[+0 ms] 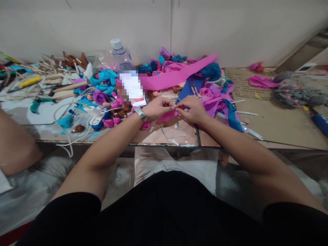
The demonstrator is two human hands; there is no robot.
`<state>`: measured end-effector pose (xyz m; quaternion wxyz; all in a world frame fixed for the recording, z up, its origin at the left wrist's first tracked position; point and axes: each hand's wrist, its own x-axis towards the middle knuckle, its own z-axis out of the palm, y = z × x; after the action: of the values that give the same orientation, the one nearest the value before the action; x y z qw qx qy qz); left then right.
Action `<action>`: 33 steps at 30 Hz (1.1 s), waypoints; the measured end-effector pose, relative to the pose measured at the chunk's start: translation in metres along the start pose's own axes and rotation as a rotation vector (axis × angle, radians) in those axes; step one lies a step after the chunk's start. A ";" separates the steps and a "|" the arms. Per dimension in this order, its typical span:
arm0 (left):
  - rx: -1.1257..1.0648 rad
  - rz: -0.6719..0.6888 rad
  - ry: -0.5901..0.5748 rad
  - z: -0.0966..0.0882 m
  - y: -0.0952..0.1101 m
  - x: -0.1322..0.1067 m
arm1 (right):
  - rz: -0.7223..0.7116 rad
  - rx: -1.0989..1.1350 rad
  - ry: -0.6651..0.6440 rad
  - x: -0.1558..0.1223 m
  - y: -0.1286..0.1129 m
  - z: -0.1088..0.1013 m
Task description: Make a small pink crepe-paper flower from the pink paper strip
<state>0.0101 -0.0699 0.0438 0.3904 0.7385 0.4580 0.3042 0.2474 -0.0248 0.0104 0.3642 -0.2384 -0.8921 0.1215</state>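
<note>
Scrap-strewn worktop [176, 133] fills the middle of the frame; above it, at centre, your left hand [159, 108] and right hand [192, 108] grasp a pink crepe-like paper strip [167, 116] in a tight finger pinch. Tugging unevenly could tear it, and a swing of your left hand could knock the smartphone [133, 87] alongside. Farther back, upper centre-left, stands a capped plastic bottle [121, 54].

Free passage over cardboard [271, 124] right of the fingers [189, 100], bottle [122, 56] and crumpled paper [106, 77] front-left.
</note>
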 end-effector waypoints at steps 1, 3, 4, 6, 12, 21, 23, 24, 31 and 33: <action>0.004 0.011 0.001 0.000 0.000 0.000 | 0.005 -0.008 -0.002 0.000 0.000 0.000; 0.021 0.037 0.007 0.001 0.001 -0.001 | 0.015 -0.015 -0.002 -0.001 -0.001 0.000; 0.034 0.048 0.010 0.001 0.001 -0.001 | 0.021 -0.014 -0.004 -0.001 -0.001 0.000; 0.063 0.066 0.020 0.001 0.001 -0.002 | 0.035 -0.013 -0.013 -0.001 -0.002 0.000; 0.168 0.123 0.044 0.003 -0.001 -0.003 | 0.076 -0.013 -0.052 0.000 -0.003 0.001; 0.467 0.246 0.093 0.003 0.000 -0.006 | 0.090 0.005 -0.020 -0.001 0.001 0.004; 0.515 0.264 0.101 0.003 -0.001 -0.005 | 0.090 0.016 -0.019 -0.001 0.002 0.004; 0.532 0.273 0.106 0.003 -0.002 -0.005 | 0.092 0.020 -0.021 -0.001 0.002 0.004; 0.570 0.296 0.129 0.003 -0.004 -0.004 | 0.093 0.052 0.005 -0.001 0.001 0.004; 0.570 0.294 0.135 0.003 -0.004 -0.005 | 0.085 0.055 0.014 -0.001 0.001 0.004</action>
<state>0.0094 -0.0741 0.0386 0.0886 0.8543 0.4382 0.2652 0.2452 -0.0247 0.0069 0.3713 -0.2670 -0.8749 0.1596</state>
